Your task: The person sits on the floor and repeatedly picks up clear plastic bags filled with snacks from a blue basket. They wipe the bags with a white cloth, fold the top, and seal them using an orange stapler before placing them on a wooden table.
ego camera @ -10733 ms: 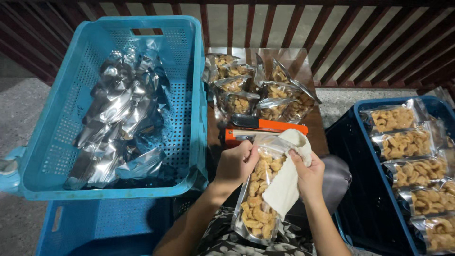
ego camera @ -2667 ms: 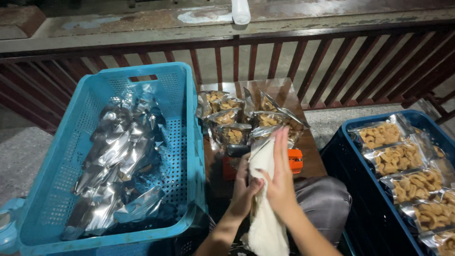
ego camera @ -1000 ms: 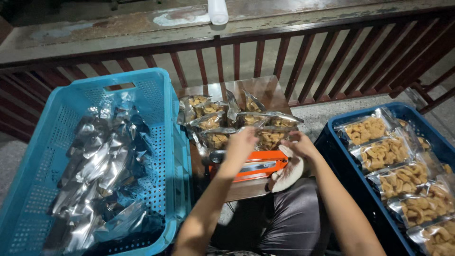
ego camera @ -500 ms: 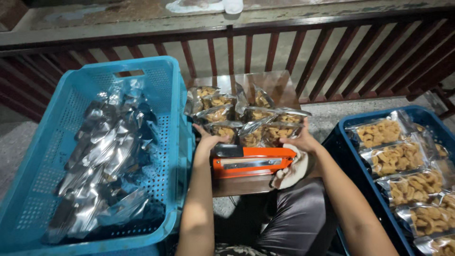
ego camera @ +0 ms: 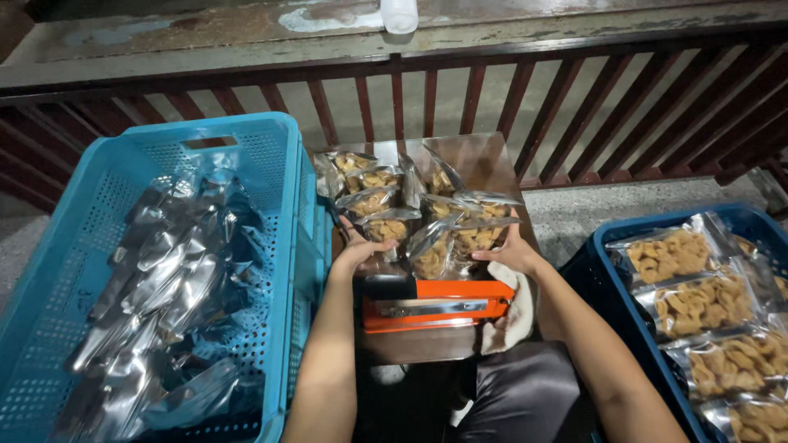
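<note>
Head view: both hands reach to the cluster of filled snack bags standing on the small brown surface, just behind the orange heat sealer. The left hand cups the near left side of the cluster, its grip curled loosely around a bag's lower edge; the right hand rests against the right side, fingers spread on a bag, with a white cloth lying under the wrist. Neither grip looks closed tight on a single bag; each is more a flat, steadying hold.

To handle this step well, I judge the bags should be pressed from both sides together, low down, so that they stay upright and none tips off the far edge toward the wooden railing. The open tops look floppy, so lifting by them would likely spill pieces.

The light blue crate on the left holds a loose heap of empty silver pouches. The dark blue crate on the right holds flat clear packs of golden snacks, laid in overlapping rows.
</note>
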